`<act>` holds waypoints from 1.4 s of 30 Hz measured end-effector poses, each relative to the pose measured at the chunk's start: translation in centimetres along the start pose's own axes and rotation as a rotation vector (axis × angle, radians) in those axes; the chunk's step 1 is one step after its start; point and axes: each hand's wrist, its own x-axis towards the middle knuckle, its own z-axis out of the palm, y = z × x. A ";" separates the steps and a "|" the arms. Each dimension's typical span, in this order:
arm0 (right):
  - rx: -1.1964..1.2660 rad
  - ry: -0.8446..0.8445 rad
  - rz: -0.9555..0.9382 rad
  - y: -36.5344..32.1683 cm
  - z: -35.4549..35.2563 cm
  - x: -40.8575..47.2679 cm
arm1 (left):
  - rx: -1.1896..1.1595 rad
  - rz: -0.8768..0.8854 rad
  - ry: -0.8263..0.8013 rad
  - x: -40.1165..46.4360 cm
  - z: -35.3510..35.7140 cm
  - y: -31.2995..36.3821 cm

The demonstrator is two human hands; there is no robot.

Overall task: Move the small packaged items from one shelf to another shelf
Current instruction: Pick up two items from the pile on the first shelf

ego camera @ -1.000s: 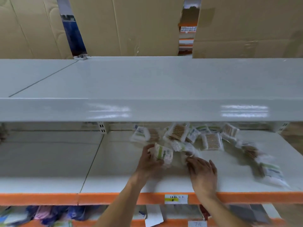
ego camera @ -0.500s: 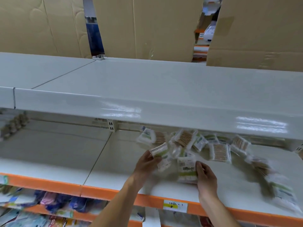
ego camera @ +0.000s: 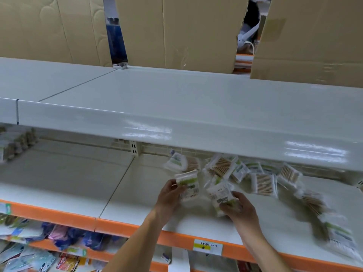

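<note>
Here the upper shelf (ego camera: 196, 99) spans the whole view as a bare white deck, with cardboard sheets (ego camera: 176, 30) standing behind it. Directly below sits the middle shelf (ego camera: 78, 183), white with an orange front edge; it carries the scattered packets (ego camera: 263, 183) of cotton swabs, which trail from the centre back towards the right front corner. A further stack of packs (ego camera: 15, 146), blurred, rests at the far left of the same level.

The person's two hands work at the near end of that scatter, forward of the main pile. The left hand (ego camera: 170, 195) holds one packet (ego camera: 187, 185) upright, thumb and fingers wrapped round its left edge, long axis close to vertical. The right hand (ego camera: 239, 210) holds a second packet (ego camera: 223, 199) from its lower right, long axis tilted, top leaning away to the left. Both packets appear lifted clear of the deck, though motion blur prevents certainty.

The relation governing the next move, as a judgement: the destination is probably the upper shelf, which overhangs the pile. Each grip lies near the front edge, so the loads should come towards the person before rising past the lip. The remaining packets lie behind and to the right, nearer the right hand.
</note>
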 end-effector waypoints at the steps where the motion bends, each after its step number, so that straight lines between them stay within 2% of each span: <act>1: 0.005 -0.022 -0.001 -0.5 -0.1 0.1 | -0.011 0.000 0.001 -0.1 0.0 0.0; 4: -0.055 -0.102 -0.019 -1.7 -0.7 0.5 | -0.003 0.008 0.013 -0.1 -0.2 0.1; 11: -0.374 -0.156 -0.066 -4.4 -2.0 2.2 | 0.098 0.013 0.052 -0.5 0.3 1.3; 15: -0.350 -0.204 -0.090 -5.2 -1.9 2.2 | 0.254 0.073 0.055 -1.2 0.6 2.2; 19: -0.269 -0.240 -0.023 -5.0 -0.7 2.2 | 0.289 0.101 0.068 -2.7 -0.4 3.1; 24: -0.210 -0.270 -0.012 -6.2 2.5 1.7 | 0.334 0.144 0.137 -3.8 -2.9 5.3; 31: -0.320 -0.344 -0.099 -6.8 8.4 1.8 | 0.360 0.168 0.228 -5.6 -7.7 8.7; 42: -0.438 -0.483 -0.204 -6.7 20.6 0.6 | 0.399 0.137 0.345 -8.4 -20.0 13.7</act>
